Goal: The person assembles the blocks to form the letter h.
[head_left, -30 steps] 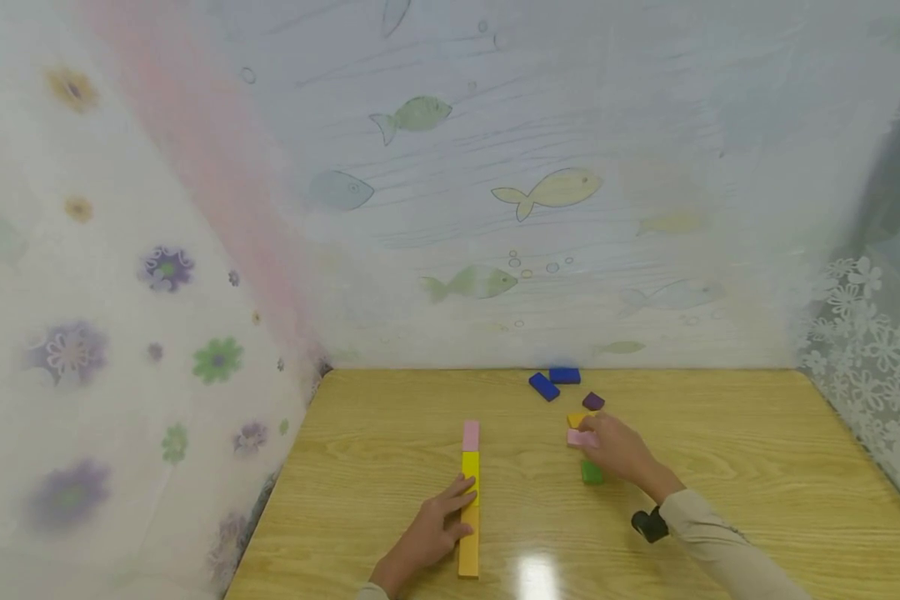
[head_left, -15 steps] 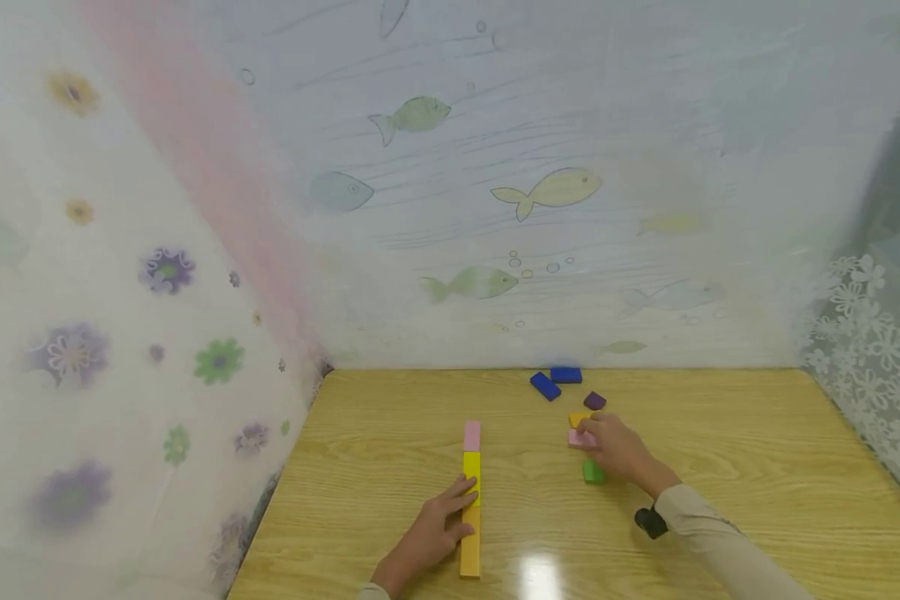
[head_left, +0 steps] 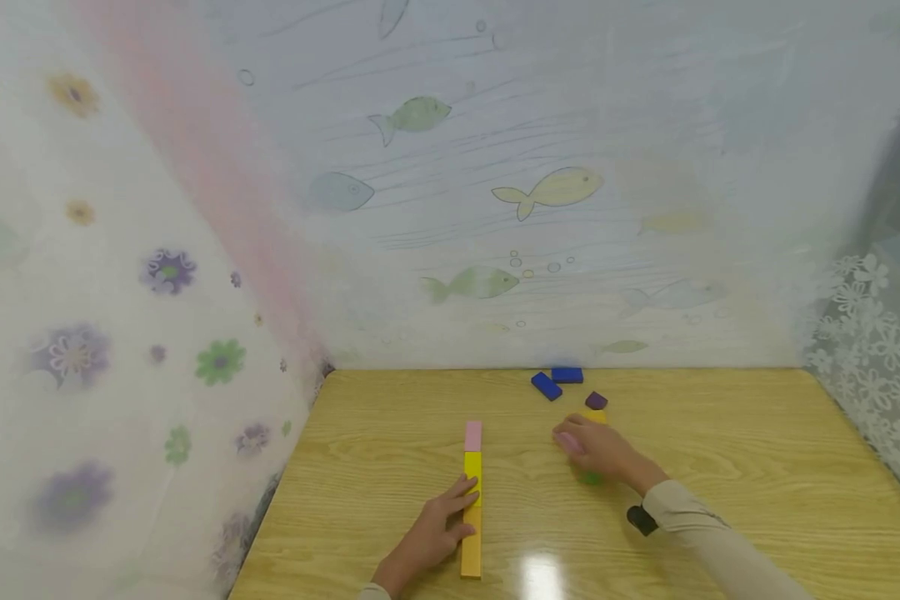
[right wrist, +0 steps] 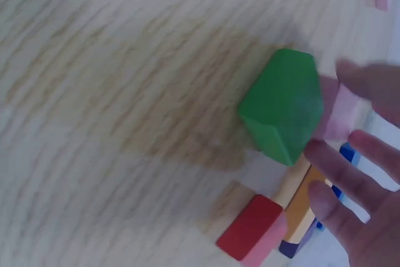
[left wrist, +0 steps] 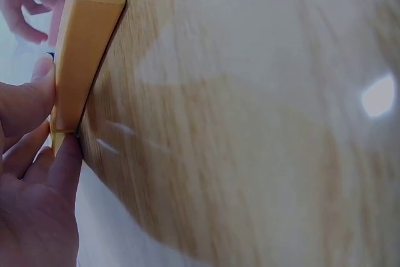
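- While the left hand (head_left: pixel 427 529) rests at the row (head_left: pixel 476 515), fingers stretched over the yellow block (head_left: pixel 472 463) and thumb touching the orange bar (head_left: pixel 471 550), the row's pieces show plain, flat faces, the bar longest, the pink end (head_left: pixel 473 436) pale.
- Well apart to the right, the right hand (head_left: pixel 603 450) pinches a pale pink block (head_left: pixel 569 442) between thumb and fingers; I cannot tell whether it touches the table.
- Near that hand lie two blue blocks (head_left: pixel 547 387), a slant-faced green block (right wrist: pixel 281 104), a spare orange block (head_left: pixel 596 416), a purple block (head_left: pixel 597 401) and a red block (right wrist: pixel 253 226).
- Left of the table (head_left: pixel 390 417), pale wood-grained with a patch of glare, hangs a flowered sheet (head_left: pixel 112 433); behind it, a fish-painted backdrop (head_left: pixel 645 125); at right, white floral lace (head_left: pixel 847 350).
- The row's long axis runs straight from the person toward the backdrop, orange bar nearest, pink end farthest.
- The pink block's visible part slants down to the right; fingers hide the rest.
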Demonstrator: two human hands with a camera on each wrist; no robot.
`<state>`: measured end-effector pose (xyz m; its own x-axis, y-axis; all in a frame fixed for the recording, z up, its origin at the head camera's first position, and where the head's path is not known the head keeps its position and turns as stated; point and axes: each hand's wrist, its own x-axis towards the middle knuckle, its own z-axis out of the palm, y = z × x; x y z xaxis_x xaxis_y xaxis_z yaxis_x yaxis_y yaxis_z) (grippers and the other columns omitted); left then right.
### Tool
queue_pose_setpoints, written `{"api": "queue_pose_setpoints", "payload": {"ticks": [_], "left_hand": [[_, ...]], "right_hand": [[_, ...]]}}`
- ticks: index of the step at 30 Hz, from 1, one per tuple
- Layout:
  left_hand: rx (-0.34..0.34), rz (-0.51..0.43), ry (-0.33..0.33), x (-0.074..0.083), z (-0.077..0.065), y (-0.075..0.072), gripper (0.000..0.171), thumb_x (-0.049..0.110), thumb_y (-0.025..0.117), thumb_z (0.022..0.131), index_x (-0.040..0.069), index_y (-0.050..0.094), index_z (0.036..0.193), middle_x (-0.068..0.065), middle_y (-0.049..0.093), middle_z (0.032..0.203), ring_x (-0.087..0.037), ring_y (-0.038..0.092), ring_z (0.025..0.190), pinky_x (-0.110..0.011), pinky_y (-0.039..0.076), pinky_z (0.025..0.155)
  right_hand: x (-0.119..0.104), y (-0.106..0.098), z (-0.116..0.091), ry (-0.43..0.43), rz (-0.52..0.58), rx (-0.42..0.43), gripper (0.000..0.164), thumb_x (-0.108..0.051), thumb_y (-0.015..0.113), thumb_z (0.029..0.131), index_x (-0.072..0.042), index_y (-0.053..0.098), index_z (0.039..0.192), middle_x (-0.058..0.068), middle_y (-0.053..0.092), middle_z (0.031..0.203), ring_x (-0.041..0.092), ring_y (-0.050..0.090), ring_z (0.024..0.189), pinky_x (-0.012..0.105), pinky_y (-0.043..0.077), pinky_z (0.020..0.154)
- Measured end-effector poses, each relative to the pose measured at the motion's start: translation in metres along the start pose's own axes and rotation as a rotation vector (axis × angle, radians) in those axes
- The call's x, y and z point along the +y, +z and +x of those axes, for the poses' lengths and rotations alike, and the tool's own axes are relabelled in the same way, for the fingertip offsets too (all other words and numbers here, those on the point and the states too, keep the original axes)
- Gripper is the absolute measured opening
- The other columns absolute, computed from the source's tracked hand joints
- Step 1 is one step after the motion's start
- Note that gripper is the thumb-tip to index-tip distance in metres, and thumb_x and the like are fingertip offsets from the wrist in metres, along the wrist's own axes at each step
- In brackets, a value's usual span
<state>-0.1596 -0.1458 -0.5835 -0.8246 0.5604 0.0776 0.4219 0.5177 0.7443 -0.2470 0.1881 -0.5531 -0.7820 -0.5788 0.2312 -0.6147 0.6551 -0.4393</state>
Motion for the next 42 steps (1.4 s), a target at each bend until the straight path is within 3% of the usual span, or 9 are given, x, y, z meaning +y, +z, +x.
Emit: {"api": "queue_pose_setpoints", "payload": {"ticks": [4, 7, 13, 20, 26, 34, 42], "left_hand": [[0.002, -0.004, -0.004, 0.0, 0.0, 0.0, 0.048, 0.011, 0.064, 0.088, -0.003, 0.05, 0.132, -0.011, 0.034, 0.15, -0.032, 0.025, 0.139, -0.044, 0.026, 0.11], [0.002, -0.003, -0.005, 0.0, -0.001, 0.0, 0.048, 0.01, 0.064, 0.088, -0.004, 0.05, 0.132, -0.011, 0.034, 0.15, -0.033, 0.025, 0.139, -0.044, 0.026, 0.11], [0.0, 0.0, -0.004, 0.001, 0.0, -0.001, 0.048, 0.01, 0.064, 0.088, -0.004, 0.051, 0.132, -0.011, 0.034, 0.149, -0.033, 0.025, 0.139, -0.044, 0.027, 0.109], [0.007, 0.004, -0.007, 0.002, -0.001, 0.0, 0.048, 0.009, 0.065, 0.087, -0.004, 0.052, 0.131, -0.012, 0.035, 0.149, -0.033, 0.026, 0.138, -0.045, 0.027, 0.109], [0.015, 0.011, 0.005, 0.0, 0.0, 0.0, 0.048, 0.009, 0.065, 0.087, -0.004, 0.052, 0.131, -0.012, 0.036, 0.148, -0.034, 0.027, 0.138, -0.045, 0.028, 0.108], [0.026, 0.018, 0.03, -0.001, 0.0, 0.0, 0.048, 0.009, 0.065, 0.086, -0.005, 0.052, 0.13, -0.014, 0.036, 0.148, -0.036, 0.027, 0.137, -0.045, 0.027, 0.108], [0.023, 0.009, 0.021, -0.001, 0.0, 0.001, 0.048, 0.009, 0.066, 0.086, -0.004, 0.052, 0.13, -0.012, 0.035, 0.148, -0.034, 0.026, 0.138, -0.044, 0.027, 0.109]], "right_hand": [[-0.001, -0.001, 0.002, -0.047, 0.045, -0.046, 0.04, 0.004, 0.067, 0.076, 0.0, 0.06, 0.116, 0.014, 0.057, 0.115, 0.025, 0.06, 0.091, 0.037, 0.053, 0.074], [-0.001, -0.001, 0.004, -0.035, 0.096, -0.069, 0.044, 0.008, 0.066, 0.072, 0.001, 0.06, 0.115, 0.014, 0.057, 0.114, 0.023, 0.057, 0.09, 0.034, 0.05, 0.072], [-0.001, 0.0, 0.008, 0.023, 0.102, -0.101, 0.04, 0.008, 0.065, 0.073, 0.002, 0.06, 0.112, 0.017, 0.056, 0.114, 0.033, 0.057, 0.099, 0.045, 0.051, 0.079], [0.002, 0.002, 0.013, 0.027, 0.078, -0.102, 0.032, -0.002, 0.074, 0.075, 0.002, 0.063, 0.104, 0.016, 0.058, 0.107, 0.024, 0.055, 0.088, 0.032, 0.049, 0.067], [0.002, 0.002, 0.013, 0.027, 0.08, -0.083, 0.034, -0.009, 0.078, 0.075, 0.004, 0.064, 0.103, 0.016, 0.059, 0.104, 0.023, 0.055, 0.085, 0.031, 0.049, 0.067], [-0.001, -0.001, 0.014, 0.038, 0.12, -0.067, 0.032, -0.011, 0.077, 0.075, 0.003, 0.065, 0.101, 0.015, 0.06, 0.103, 0.025, 0.056, 0.089, 0.032, 0.05, 0.069], [-0.007, -0.005, 0.023, -0.012, 0.154, -0.004, 0.028, -0.006, 0.075, 0.073, 0.005, 0.064, 0.097, 0.015, 0.06, 0.097, 0.017, 0.053, 0.074, 0.024, 0.048, 0.06]]}}
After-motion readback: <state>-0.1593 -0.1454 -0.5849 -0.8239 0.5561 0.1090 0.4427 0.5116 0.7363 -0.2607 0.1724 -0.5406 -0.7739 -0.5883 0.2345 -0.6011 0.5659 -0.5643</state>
